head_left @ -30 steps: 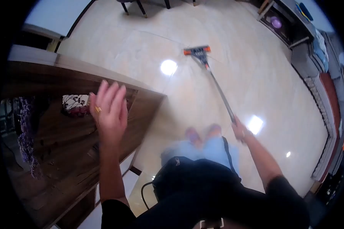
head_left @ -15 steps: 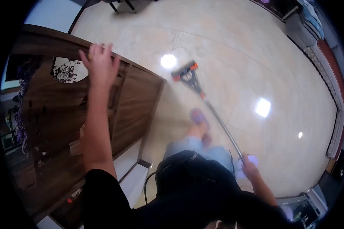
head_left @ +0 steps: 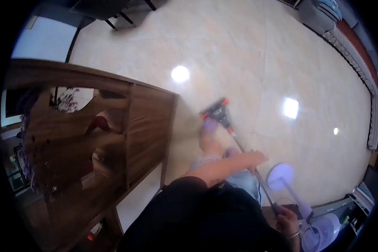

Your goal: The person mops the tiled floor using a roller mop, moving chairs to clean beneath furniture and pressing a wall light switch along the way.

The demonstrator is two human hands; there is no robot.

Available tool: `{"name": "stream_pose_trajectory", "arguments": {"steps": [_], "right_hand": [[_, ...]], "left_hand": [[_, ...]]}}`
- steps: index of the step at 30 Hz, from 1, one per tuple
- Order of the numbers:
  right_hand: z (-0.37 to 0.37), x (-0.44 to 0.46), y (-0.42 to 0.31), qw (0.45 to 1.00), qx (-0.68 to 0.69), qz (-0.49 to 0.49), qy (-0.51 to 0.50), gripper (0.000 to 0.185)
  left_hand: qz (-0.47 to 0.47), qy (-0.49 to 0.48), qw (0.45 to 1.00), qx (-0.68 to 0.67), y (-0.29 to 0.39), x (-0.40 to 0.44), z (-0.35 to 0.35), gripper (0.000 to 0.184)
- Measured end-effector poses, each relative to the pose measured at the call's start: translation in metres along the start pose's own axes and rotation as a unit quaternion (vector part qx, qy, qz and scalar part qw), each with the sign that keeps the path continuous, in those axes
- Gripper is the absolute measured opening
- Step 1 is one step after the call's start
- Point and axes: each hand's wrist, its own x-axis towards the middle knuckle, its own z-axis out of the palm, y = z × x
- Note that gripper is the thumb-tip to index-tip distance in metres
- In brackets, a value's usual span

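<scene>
A mop (head_left: 261, 182) with a grey pole and a dark, orange-ended head (head_left: 214, 108) reaches across the floor in front of me. My right hand (head_left: 286, 220) is closed around the dark grip at the pole's near end. Across my body stretches my left arm, and my left hand (head_left: 255, 158) is closed on the pole partway down, with some fingers hidden. The mop head lies on the floor close to my purple slipper (head_left: 210, 124), which partly overlaps it in view.
A brown wooden cabinet (head_left: 149, 134) with open shelves stands at my left. On the right are a lilac fan (head_left: 321, 233) with a round base (head_left: 280, 176) and a grey sofa (head_left: 317, 21). A dark chair (head_left: 101, 9) is at the far left on the glossy tiled floor (head_left: 222, 59).
My left hand has left the cabinet top and moved right onto the mop pole. The mop head has come nearer to me, and my right hand is lower in view.
</scene>
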Motion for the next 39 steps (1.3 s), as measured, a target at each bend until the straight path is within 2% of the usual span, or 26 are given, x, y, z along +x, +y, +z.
{"name": "stream_pose_trajectory", "arguments": {"steps": [2,3,7,9,10,11,12,13,15,16,18,19,21,24,26,27,28,29,31,32,33,34,36,37,38,39], "right_hand": [[0.027,-0.003,0.004,1.000,0.007,-0.003,0.002,0.041],[0.041,0.002,0.006,1.000,-0.005,-0.025,0.002,0.040],[0.084,0.047,0.011,0.992,-0.062,-0.113,-0.010,0.041],[0.101,0.070,-0.027,0.994,-0.086,-0.051,-0.035,0.044],[0.106,0.097,-0.063,0.986,-0.104,-0.121,-0.048,0.040],[0.117,0.121,-0.106,0.972,-0.120,-0.191,-0.059,0.036],[0.121,0.140,-0.158,0.968,-0.169,-0.180,-0.055,0.035],[0.141,0.147,-0.224,0.961,-0.239,-0.131,-0.052,0.035],[0.190,0.162,-0.330,0.931,-0.346,-0.095,-0.072,0.034],[0.219,0.170,-0.365,0.915,-0.384,-0.099,-0.079,0.032],[0.267,0.216,-0.394,0.868,-0.400,-0.213,-0.204,0.033],[0.298,0.237,-0.390,0.836,-0.414,-0.298,-0.202,0.034],[0.342,0.258,-0.369,0.752,-0.455,-0.459,-0.132,0.034],[0.351,0.235,-0.361,0.811,-0.431,-0.383,-0.101,0.034],[0.305,0.234,-0.335,0.839,-0.404,-0.348,-0.105,0.033],[0.281,0.225,-0.320,0.876,-0.360,-0.303,-0.105,0.033],[0.262,0.210,-0.301,0.910,-0.311,-0.252,-0.107,0.033],[0.234,0.186,-0.290,0.915,-0.345,-0.198,-0.061,0.034],[0.161,0.127,-0.257,0.930,-0.350,-0.108,-0.008,0.036],[0.132,0.095,-0.229,0.935,-0.336,-0.107,0.032,0.038],[0.128,0.059,-0.218,0.952,-0.284,-0.080,0.084,0.040],[0.114,0.025,-0.192,0.973,-0.190,-0.044,0.120,0.041],[0.098,-0.026,-0.139,0.978,-0.107,0.006,0.179,0.041],[0.093,-0.043,-0.121,0.971,-0.120,0.022,0.204,0.041],[0.116,-0.048,-0.147,0.972,-0.066,0.103,0.202,0.043],[0.116,-0.044,-0.125,0.973,-0.004,0.099,0.207,0.043]], "left_hand": [[-0.065,-0.334,0.936,0.086,-0.008,0.008,0.004,0.056],[-0.054,-0.361,0.925,0.110,-0.019,-0.004,0.011,0.048],[-0.031,-0.213,0.961,0.173,-0.096,-0.038,0.026,0.018],[-0.106,-0.129,0.977,0.136,-0.140,-0.040,-0.026,0.011],[-0.149,-0.081,0.981,0.099,-0.160,-0.040,-0.061,0.011],[-0.181,0.056,0.978,0.085,-0.179,-0.045,-0.091,0.009],[-0.266,0.045,0.962,-0.031,-0.197,-0.039,-0.125,0.009],[-0.193,0.208,0.959,-0.006,-0.234,-0.038,-0.128,0.008],[-0.231,0.294,0.927,0.031,-0.273,-0.052,-0.179,0.012],[-0.214,0.318,0.923,0.042,-0.297,-0.072,-0.201,0.015],[-0.222,0.309,0.913,0.148,-0.351,-0.132,-0.232,0.016],[-0.246,0.308,0.899,0.191,-0.387,-0.164,-0.240,0.019],[-0.399,0.251,0.857,0.207,-0.401,-0.195,-0.263,0.021],[-0.412,0.371,0.819,0.148,-0.390,-0.190,-0.266,0.021],[-0.318,0.263,0.898,0.151,-0.389,-0.164,-0.232,0.023],[-0.216,0.300,0.916,0.158,-0.395,-0.154,-0.195,0.024],[-0.197,0.271,0.940,0.060,-0.378,-0.138,-0.179,0.023],[-0.340,-0.060,0.935,0.076,-0.327,-0.092,-0.189,0.028],[-0.123,0.065,0.990,-0.003,-0.257,-0.044,-0.128,0.030],[-0.070,0.207,0.971,-0.096,-0.228,-0.016,-0.070,0.028],[-0.029,0.106,0.992,-0.054,-0.196,0.005,-0.056,0.028],[0.031,0.112,0.985,-0.128,-0.171,0.029,-0.005,0.013],[-0.019,-0.053,0.995,-0.086,-0.081,0.026,-0.066,0.017],[-0.003,-0.065,0.994,-0.084,-0.074,0.032,-0.064,0.017],[-0.001,-0.158,0.986,-0.057,-0.066,0.037,-0.059,0.020],[-0.001,-0.250,0.968,-0.027,-0.061,0.041,-0.054,0.024]]}}
